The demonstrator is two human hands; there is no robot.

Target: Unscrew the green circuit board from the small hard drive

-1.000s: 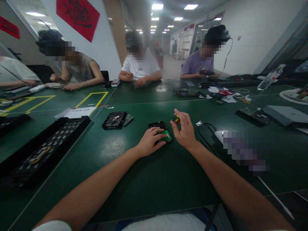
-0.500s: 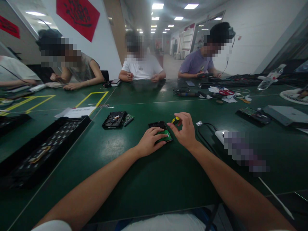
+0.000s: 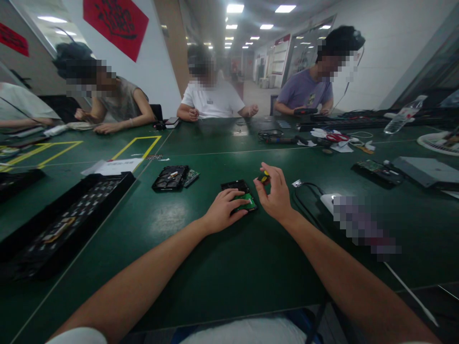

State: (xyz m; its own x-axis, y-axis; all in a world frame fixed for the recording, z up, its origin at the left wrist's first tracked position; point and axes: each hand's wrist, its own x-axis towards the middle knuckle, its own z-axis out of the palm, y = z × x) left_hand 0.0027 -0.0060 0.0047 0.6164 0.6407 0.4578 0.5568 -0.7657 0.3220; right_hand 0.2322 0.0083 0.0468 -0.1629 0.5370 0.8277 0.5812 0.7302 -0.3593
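On the green table before me lies a black hard drive (image 3: 234, 185) with a green circuit board (image 3: 250, 204) facing up. My left hand (image 3: 224, 210) holds it down, fingers laid across the board and thumb along the near edge; the part beneath my palm is hidden. Just to the right and raised a little above the table, my right hand (image 3: 274, 191) is closed round a small yellow-and-black screwdriver (image 3: 264, 177). Its handle shows between thumb and fingers, while the tip cannot be made out.
Left of the drive lie a black hard drive casing (image 3: 171, 178) and a loose circuit board (image 3: 191, 178). A long black tray (image 3: 68, 224) stands further left. On the right are a cable (image 3: 308, 185), another drive (image 3: 378, 172) and a grey box (image 3: 426, 172). Several people sit opposite.
My right hand has turned and shifted slightly, tilting the screwdriver in its fingers. My left hand stays on the drive. Opposite, the person in purple has leaned right and the person in white has raised a hand.
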